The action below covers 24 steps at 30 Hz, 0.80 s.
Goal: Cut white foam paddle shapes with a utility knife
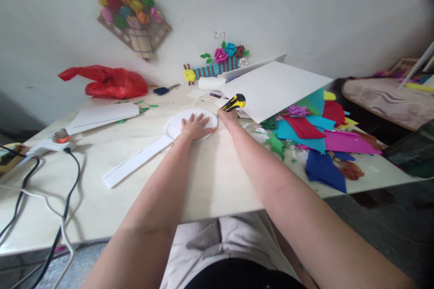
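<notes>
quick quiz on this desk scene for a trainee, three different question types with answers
1. True or false: the right hand holds the yellow-and-black utility knife.
2. What does the left hand rest on?
a) a power strip
b) a round white piece
c) a blue sheet
3. Fill in the colour: left of the scissors lies a ____ plastic bag.

Key: 1 true; 2 b; 3 red.

Left hand [195,127] spread on white disc [174,120], yellow-black cutter [234,102] in right hand [228,118]
</notes>
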Tool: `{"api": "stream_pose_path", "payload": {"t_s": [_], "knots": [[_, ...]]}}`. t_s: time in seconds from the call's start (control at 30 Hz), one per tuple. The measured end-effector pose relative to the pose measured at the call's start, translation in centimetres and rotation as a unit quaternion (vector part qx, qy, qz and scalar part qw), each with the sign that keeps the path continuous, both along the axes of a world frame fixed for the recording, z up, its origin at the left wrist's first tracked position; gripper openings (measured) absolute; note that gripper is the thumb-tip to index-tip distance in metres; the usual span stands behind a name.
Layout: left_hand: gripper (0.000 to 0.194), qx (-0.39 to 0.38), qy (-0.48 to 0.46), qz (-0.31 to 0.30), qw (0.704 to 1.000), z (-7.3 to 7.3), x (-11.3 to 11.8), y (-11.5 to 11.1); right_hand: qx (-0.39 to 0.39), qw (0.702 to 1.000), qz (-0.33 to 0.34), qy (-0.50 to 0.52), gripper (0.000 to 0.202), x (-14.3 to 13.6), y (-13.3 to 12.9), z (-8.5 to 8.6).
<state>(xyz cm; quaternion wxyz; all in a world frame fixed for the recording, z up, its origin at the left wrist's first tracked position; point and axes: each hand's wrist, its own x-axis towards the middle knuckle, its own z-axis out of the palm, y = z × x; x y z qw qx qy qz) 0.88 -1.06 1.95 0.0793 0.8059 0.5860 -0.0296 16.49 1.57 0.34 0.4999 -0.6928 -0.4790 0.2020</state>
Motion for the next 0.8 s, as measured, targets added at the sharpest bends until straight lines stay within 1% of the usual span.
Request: {"api": "stream_pose_path", "payload": {"t_s": [0.13, 0.33, 0.47, 0.63, 0.8], "knots": [[0.08, -0.001, -0.005, 0.002, 1.0, 0.1, 0.0, 0.0, -0.024, 1.0, -0.003, 0.001, 0.021, -0.2, -0.2, 0.3], [0.081, -0.004, -0.017, 0.005, 1.0, 0.1, 0.0, -0.1, -0.016, 0.999, 0.001, -0.038, 0.019, -0.2, -0.7, 0.6], [0.08, -0.002, -0.014, 0.006, 1.0, 0.1, 0.0, -0.1, -0.023, 0.999, 0.006, -0.047, 0.021, -0.2, -0.9, 0.7], [0.081, 0.006, -0.015, 0.013, 1.0, 0.1, 0.1, -0.1, -0.043, 0.997, -0.001, -0.07, 0.025, -0.3, -1.3, 1.4], [0.082, 0.009, -0.02, 0.025, 0.999, 0.2, 0.3, -0.3, -0.055, 0.997, -0.006, -0.061, 0.026, -0.4, -1.9, 1.9]]}}
